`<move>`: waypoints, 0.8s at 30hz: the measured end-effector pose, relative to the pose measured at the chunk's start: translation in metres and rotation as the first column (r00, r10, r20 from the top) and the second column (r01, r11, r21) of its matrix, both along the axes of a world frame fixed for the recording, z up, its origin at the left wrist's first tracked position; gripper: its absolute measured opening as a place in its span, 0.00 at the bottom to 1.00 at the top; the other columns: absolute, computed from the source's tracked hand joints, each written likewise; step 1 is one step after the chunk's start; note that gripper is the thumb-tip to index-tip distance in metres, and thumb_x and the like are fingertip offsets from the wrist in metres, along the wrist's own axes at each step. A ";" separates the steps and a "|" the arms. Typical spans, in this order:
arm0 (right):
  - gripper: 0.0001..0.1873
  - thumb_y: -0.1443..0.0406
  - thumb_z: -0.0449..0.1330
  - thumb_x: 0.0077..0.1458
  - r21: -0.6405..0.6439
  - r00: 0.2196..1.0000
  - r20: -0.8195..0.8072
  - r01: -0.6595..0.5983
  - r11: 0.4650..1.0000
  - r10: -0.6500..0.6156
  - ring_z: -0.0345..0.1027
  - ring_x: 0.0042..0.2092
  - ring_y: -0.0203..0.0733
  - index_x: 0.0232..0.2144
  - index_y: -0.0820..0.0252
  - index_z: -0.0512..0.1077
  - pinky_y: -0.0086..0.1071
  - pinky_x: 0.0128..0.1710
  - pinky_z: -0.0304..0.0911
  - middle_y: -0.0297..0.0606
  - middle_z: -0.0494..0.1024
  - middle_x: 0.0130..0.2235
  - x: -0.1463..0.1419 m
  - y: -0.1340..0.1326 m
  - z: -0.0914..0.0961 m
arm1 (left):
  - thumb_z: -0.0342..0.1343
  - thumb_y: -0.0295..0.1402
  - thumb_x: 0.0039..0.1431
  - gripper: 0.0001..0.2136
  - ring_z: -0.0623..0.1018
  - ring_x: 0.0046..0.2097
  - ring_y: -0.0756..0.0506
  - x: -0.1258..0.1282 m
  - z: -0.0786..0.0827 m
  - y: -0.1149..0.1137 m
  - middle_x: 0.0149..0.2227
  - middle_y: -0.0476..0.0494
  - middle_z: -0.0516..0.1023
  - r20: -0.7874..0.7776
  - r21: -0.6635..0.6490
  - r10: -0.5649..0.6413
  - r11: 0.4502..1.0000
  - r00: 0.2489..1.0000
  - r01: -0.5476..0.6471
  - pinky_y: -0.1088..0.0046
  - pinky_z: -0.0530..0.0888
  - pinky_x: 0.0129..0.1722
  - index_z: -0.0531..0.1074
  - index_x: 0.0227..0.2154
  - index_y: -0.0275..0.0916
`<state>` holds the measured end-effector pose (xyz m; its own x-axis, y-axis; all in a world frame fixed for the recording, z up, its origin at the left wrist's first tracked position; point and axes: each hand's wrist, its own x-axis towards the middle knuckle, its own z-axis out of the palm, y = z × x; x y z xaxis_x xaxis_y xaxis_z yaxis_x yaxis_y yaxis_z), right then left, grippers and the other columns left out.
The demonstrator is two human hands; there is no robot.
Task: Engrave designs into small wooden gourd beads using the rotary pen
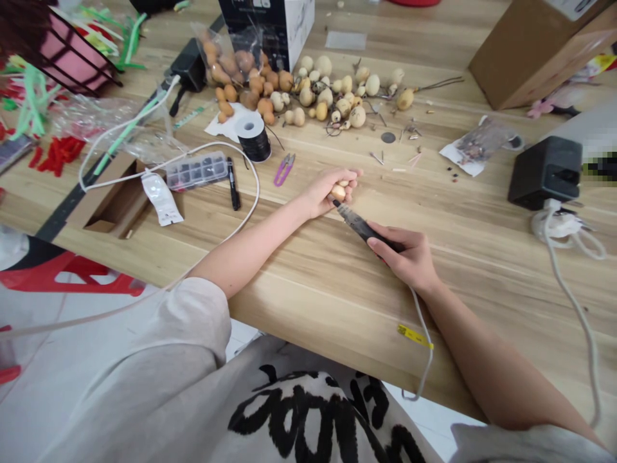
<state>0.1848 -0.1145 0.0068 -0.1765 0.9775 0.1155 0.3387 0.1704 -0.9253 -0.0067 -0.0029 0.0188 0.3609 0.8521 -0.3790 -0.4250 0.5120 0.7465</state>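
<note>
- Gripping a small tan gourd [338,191], the left hand [325,193] rests on the pale wooden counter [337,289], fingers curled shut around it, seemingly to steady it.
- The right hand [409,257] pinches a black corded pen-shaped tool [359,225] like a pencil, fingers closed, tip touching the gourd.
- A heap of similar gourds [313,96] lies well beyond.

**Colours on my worktop**

The gourd [339,191] in my left hand [324,193] is tan; the tool [359,225] in my right hand [409,260] is black. The worktop [308,270] is pale wood grain. Upper centre, the gourd pile [308,96] runs cream to orange-brown; the snips [284,169] are purple.
</note>
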 end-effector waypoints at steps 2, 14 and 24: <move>0.20 0.58 0.65 0.54 0.002 1.000 -0.002 0.009 1.000 -0.009 0.69 0.28 0.37 0.48 0.58 0.82 0.31 0.29 0.65 0.36 0.81 0.29 0.000 0.000 0.000 | 0.53 0.23 0.60 0.04 0.68 0.22 0.58 0.000 0.000 0.000 0.22 0.54 0.70 0.010 0.006 0.001 1.000 1.000 -0.001 0.80 0.67 0.27 0.73 0.31 0.33; 0.18 0.60 0.66 0.54 0.028 1.000 -0.012 0.002 1.000 -0.001 0.73 0.31 0.40 0.46 0.59 0.82 0.33 0.32 0.66 0.38 0.83 0.32 -0.001 -0.002 0.000 | 0.53 0.23 0.61 0.04 0.68 0.21 0.58 0.000 0.001 -0.001 0.22 0.54 0.70 0.029 -0.005 -0.006 1.000 1.000 0.006 0.81 0.65 0.25 0.72 0.32 0.32; 0.19 0.57 0.65 0.54 -0.029 0.997 -0.042 0.063 0.998 -0.064 0.63 0.23 0.33 0.46 0.57 0.82 0.29 0.23 0.60 0.33 0.77 0.24 0.001 -0.001 -0.002 | 0.52 0.22 0.61 0.04 0.67 0.20 0.59 -0.001 -0.002 0.001 0.21 0.54 0.69 0.041 0.022 -0.021 1.000 0.999 0.021 0.82 0.65 0.25 0.72 0.32 0.31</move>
